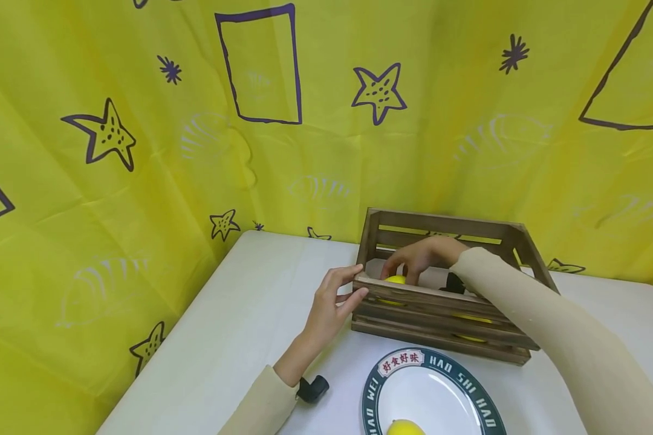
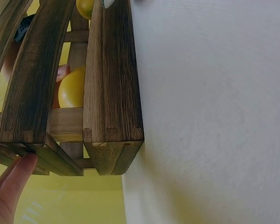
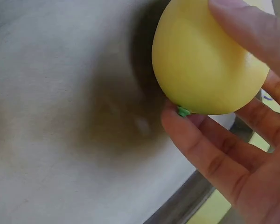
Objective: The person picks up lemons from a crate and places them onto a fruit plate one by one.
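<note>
A slatted brown wooden crate [image 1: 441, 302] stands on the white table. My left hand [image 1: 329, 302] holds its near left corner, thumb against the front and fingers at the end. Inside the crate, my right hand [image 1: 421, 257] grips a yellow lemon [image 1: 396, 280]. In the right wrist view this lemon [image 3: 205, 60] shows a small green stem end, with thumb and fingers around it. Through the slats in the left wrist view, another yellow fruit [image 2: 85, 7] is partly visible. The crate's front hides much of its contents.
In front of the crate lies a white plate with a dark green lettered rim [image 1: 370, 386], bearing one lemon [image 1: 405, 428]. A yellow patterned curtain [image 1: 326, 151] hangs behind and left of the table. A black wrist camera [image 1: 312, 389] sits under the left wrist.
</note>
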`<state>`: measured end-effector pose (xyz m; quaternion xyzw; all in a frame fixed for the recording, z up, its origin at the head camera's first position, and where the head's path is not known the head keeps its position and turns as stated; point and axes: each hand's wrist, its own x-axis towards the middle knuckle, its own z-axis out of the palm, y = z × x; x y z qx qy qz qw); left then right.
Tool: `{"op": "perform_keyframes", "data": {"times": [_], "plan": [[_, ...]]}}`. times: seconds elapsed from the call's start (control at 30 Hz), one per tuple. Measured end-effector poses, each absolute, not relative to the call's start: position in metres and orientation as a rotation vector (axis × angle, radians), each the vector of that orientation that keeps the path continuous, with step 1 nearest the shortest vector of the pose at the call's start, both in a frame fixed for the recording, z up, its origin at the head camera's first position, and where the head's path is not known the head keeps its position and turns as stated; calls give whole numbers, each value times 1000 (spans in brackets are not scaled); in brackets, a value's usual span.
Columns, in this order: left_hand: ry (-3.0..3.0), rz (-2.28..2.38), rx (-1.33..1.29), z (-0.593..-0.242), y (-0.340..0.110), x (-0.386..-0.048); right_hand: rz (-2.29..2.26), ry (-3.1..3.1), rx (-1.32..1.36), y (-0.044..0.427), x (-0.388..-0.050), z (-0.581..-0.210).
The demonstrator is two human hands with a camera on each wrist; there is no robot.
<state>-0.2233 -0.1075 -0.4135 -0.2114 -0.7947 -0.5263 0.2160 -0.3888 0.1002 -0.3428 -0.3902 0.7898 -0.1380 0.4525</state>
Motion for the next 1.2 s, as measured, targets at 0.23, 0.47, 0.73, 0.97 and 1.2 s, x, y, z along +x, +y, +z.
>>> {"op": "perform_keyframes", "data": {"times": [0.23,0.47,0.73,0.97,1.2], "plan": [[-2209,-1444,-582,-414,-107,-224,-366,1982,-1102,104,-392,-338],[-2212,-1447,-597,-415,-108,-223,-413,2093,-1109,109,-391,-330],[-2193,-1453,-609,-416,-108,-226,-552,2141,-1107,114,-393,-320],[-2219,-1452,-595,-416,-108,-226,-597,2146,-1107,117,-393,-317],[-2175,-1456,-582,-417,-105,-226,-691,2106,-1148,113,-391,-314]]}}
